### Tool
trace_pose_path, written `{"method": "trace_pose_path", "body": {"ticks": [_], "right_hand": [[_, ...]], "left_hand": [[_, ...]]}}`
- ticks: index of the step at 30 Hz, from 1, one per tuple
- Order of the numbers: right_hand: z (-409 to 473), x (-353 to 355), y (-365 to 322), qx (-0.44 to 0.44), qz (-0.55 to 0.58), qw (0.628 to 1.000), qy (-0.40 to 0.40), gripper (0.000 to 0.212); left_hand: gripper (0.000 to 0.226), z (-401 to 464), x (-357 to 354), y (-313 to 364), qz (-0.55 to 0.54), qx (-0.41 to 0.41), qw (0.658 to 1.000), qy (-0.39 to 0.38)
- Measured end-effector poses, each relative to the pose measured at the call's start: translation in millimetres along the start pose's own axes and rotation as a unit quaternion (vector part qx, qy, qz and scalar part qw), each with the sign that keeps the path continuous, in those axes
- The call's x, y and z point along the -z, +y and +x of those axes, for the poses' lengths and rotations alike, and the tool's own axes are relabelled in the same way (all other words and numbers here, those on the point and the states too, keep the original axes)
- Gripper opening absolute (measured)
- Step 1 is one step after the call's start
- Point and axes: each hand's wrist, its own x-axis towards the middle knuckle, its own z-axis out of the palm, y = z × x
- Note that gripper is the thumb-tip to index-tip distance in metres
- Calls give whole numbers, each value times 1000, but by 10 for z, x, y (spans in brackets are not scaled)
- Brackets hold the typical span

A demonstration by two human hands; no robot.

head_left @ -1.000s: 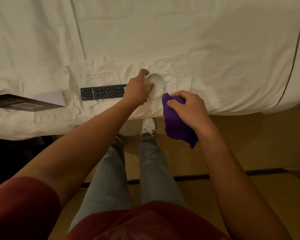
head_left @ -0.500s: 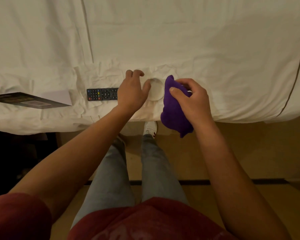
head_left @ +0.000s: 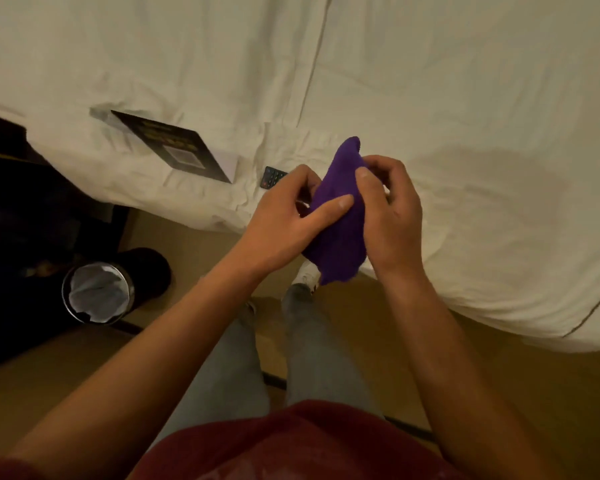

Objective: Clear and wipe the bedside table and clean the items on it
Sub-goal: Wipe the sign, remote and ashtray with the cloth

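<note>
- My left hand (head_left: 284, 216) and right hand (head_left: 388, 216) met above the near edge of the bed (head_left: 465, 116), both closed on the purple cloth (head_left: 340, 230).
- My left thumb lay pressed flat across the front of the cloth, while the remaining left fingers curled behind it.
- My right thumb and curled fingers pinched the upper fold of the cloth from the right side, so that a peak of fabric stood up above both hands and a loose tail hung down below them.
- Something may have been wrapped inside the cloth; the fabric and my fingers hid it, so I could not tell.
- The remote control (head_left: 273, 176) lay on the bedsheet just left of my left hand, only its left end showing past my knuckles.
- A dark card (head_left: 174, 150) with a white sheet under it lay on the bed farther left, well apart from the hands.
- A round bin (head_left: 97, 292) with a pale liner stood on the floor at the left, near the bed's edge.
- My legs in grey trousers (head_left: 312, 348) and one pale shoe (head_left: 307, 271) showed below the hanging cloth.
</note>
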Motion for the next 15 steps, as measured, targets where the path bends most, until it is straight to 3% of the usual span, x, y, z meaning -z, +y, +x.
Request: {"method": "trace_pose_path", "body": {"ticks": [3, 9, 15], "right_hand": [[-94, -354, -109, 18, 4, 999, -28, 25], [-318, -1201, -334, 50, -46, 990, -121, 27], [-473, -2098, -600, 79, -141, 966, -204, 36]], "left_hand": [[22, -126, 470, -118, 1, -44, 999, 31], [10, -528, 1384, -512, 0, -87, 991, 101], [6, -948, 2249, -870, -88, -99, 981, 142]]}}
